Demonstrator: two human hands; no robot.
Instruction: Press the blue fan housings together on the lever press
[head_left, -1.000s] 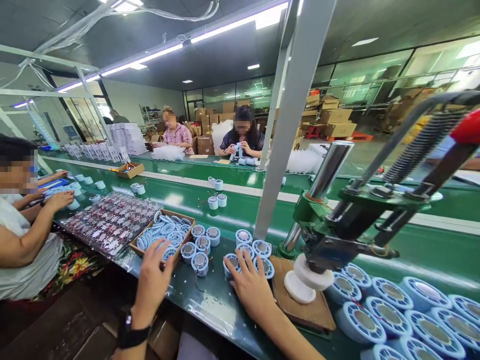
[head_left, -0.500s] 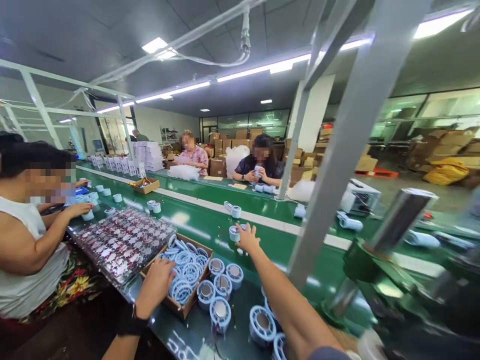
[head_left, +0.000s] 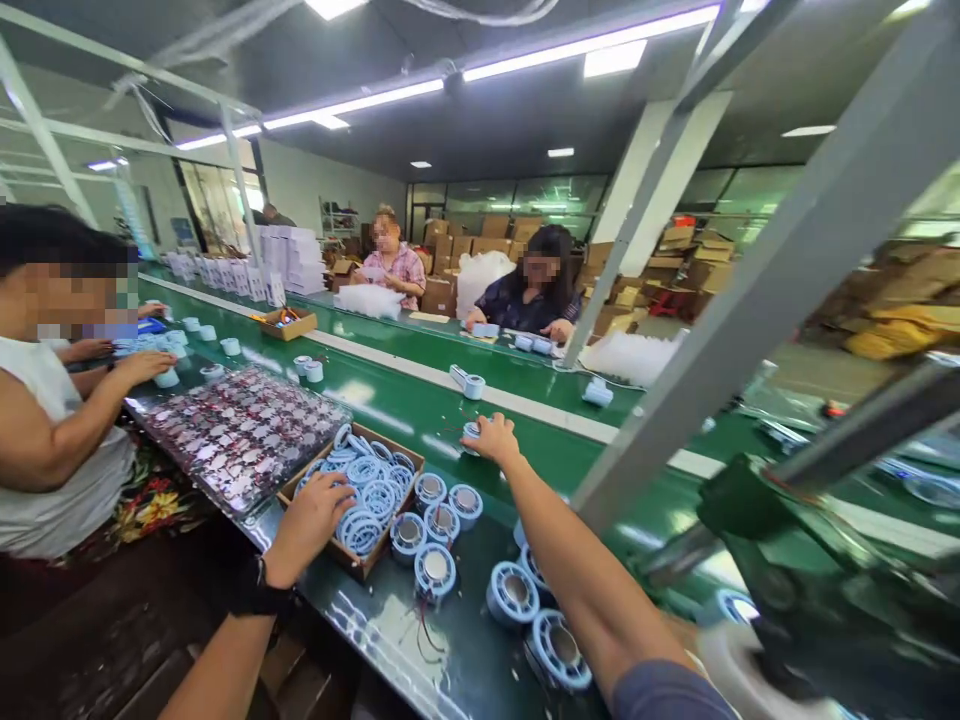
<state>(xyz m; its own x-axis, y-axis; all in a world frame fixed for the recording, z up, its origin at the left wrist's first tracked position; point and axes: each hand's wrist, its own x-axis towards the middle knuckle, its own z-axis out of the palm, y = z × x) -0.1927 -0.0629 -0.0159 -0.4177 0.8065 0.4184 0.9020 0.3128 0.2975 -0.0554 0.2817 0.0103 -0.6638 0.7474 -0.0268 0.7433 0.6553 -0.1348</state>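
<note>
My right hand (head_left: 496, 438) reaches out over the green belt, its fingers closed around a small light-blue round housing (head_left: 471, 431). Just beyond it lies a light-blue part with a handle (head_left: 469, 385). My left hand (head_left: 319, 515), with a dark band at the wrist, rests over the near side of a cardboard box (head_left: 365, 565) full of light-blue rings (head_left: 375, 497). Its fingers are loosely bent and apart on the rings; no ring shows in its grip. Right of the box stand several blue housings with metal discs (head_left: 435, 570), and more (head_left: 514, 592) sit beside my right forearm.
A tray of metal discs with red wires (head_left: 244, 430) lies left of the box. A co-worker (head_left: 52, 440) sits at left; another person (head_left: 536, 285) sits across the belt. A grey post (head_left: 720, 290) and green machine (head_left: 757, 530) stand at right.
My right hand's fingers have gone from spread to closed around the blue housing. My left hand stays over the rings. The person opposite has lowered a blue part to the table. My view has shifted.
</note>
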